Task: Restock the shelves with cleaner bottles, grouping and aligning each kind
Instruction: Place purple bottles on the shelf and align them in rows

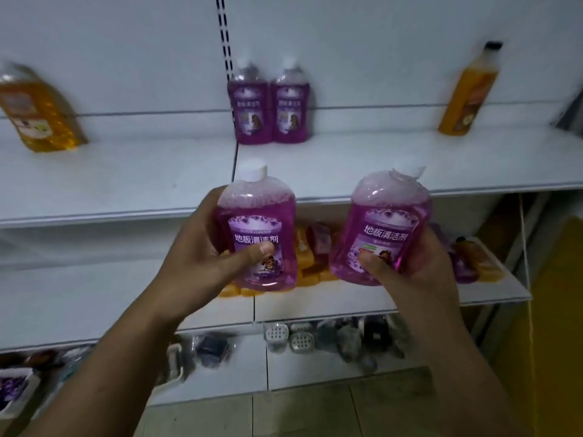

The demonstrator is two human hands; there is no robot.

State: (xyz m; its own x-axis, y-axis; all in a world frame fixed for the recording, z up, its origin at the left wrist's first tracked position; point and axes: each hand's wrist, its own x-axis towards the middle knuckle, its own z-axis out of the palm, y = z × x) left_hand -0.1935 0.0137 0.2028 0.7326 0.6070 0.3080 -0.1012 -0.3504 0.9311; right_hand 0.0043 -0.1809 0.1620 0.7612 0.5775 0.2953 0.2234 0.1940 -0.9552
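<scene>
I hold two purple cleaner bottles with white caps in front of the white upper shelf (362,165). My left hand (202,250) grips the left purple bottle (257,216), which is upright. My right hand (413,263) grips the right purple bottle (383,222), which tilts to the right. Two matching purple bottles (271,105) stand side by side at the back of the upper shelf, touching. A wide orange bottle (38,111) stands far left on that shelf. A slim orange bottle (470,93) with a black cap stands far right.
The middle shelf (378,298) below carries lying orange and purple bottles (312,260), partly hidden behind my hands. The bottom shelf holds soap dishes (288,337) and dark packaged items (213,348). A yellow surface (552,310) stands at the right; tiled floor lies below.
</scene>
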